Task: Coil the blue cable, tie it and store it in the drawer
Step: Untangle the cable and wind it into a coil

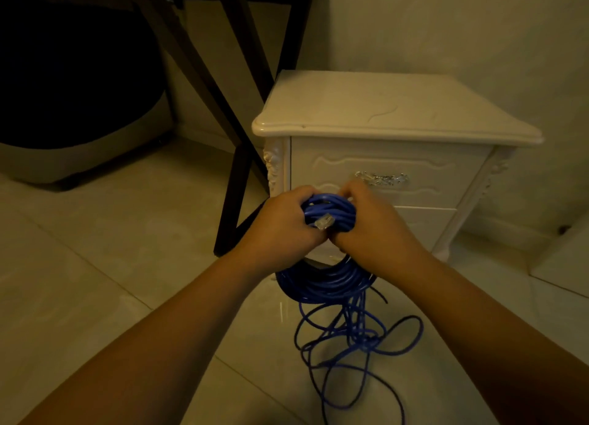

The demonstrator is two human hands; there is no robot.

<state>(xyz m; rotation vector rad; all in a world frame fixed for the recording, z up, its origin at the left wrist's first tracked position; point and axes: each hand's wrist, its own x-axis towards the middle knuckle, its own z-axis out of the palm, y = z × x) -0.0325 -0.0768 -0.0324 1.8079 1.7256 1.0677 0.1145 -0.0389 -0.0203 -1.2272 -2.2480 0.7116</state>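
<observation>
Both hands are up in front of me, knuckles nearly touching. My left hand (282, 222) curls round the top of a coiled bundle of round blue cable (331, 281), and my right hand (374, 228) grips the same bundle from the other side. A clear plastic plug (324, 224) at one cable end sticks out beside my left hand's fingers. The coil hangs from my grip in a thick loop below my wrists. The loose remainder lies in tangled loops on the glossy pale tiled floor (111, 240) between my forearms and trails to the bottom edge of view. Pale marks along the cable's jacket are too small to read.

Just behind my hands stands a cream-white carved bedside cabinet (382, 109) with a moulded, overhanging top edge. Its upper drawer (322, 169) is closed, and its silvery metal handle (381, 178) shows just above my right knuckles. Dark wooden bench legs (237, 169) stand close on the cabinet's left, with one foot on the floor near my left wrist. Open floor spreads to my left and towards me. On the right, the cabinet sits near the pale wall (478, 26).
</observation>
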